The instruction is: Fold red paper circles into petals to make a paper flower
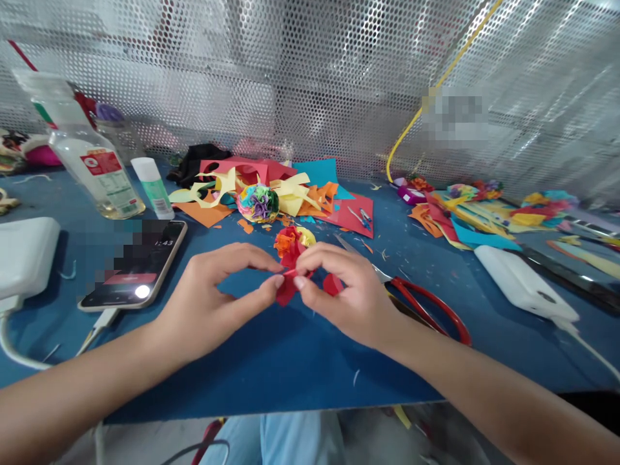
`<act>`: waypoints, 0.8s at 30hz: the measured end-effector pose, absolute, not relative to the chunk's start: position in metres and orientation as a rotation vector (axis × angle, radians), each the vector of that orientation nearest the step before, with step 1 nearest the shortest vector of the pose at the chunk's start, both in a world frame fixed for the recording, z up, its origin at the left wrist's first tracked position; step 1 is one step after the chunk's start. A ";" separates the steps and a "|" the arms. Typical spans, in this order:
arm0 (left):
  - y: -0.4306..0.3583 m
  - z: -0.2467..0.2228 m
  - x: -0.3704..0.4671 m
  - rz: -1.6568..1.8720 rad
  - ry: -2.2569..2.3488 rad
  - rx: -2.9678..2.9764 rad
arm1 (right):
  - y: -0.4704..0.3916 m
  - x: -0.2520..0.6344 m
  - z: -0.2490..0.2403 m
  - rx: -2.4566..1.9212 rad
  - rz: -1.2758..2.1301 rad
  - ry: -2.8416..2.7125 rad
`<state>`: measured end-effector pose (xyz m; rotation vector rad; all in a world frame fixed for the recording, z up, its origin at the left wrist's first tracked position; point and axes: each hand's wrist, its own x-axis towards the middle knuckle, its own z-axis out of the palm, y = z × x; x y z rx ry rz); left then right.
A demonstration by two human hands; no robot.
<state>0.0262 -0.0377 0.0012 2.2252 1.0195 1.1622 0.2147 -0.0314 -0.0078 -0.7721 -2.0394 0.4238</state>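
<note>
Ok, hands (206, 303) (356, 297) pinch red paper (286, 290) well back fr tbl edge (242, 411).

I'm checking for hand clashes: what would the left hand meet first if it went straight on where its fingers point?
Beyond the red paper it pinches, the left hand would probably first meet the right hand, though depth is unclear.

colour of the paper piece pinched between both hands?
Red. The paper piece shows best in the head view.
</note>
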 end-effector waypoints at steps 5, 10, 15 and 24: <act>-0.037 -0.001 0.025 1.139 0.979 2.413 | -0.032 0.214 -0.010 -0.791 0.251 -2.180; -0.036 0.002 0.025 1.108 1.040 2.215 | -0.033 0.214 -0.009 -0.813 0.250 -2.165; -0.037 0.007 0.025 1.016 1.077 2.100 | -0.031 0.216 -0.008 -0.818 0.232 -2.162; -0.037 0.006 0.022 0.997 1.128 2.088 | -0.031 0.217 -0.008 -0.766 0.149 -2.177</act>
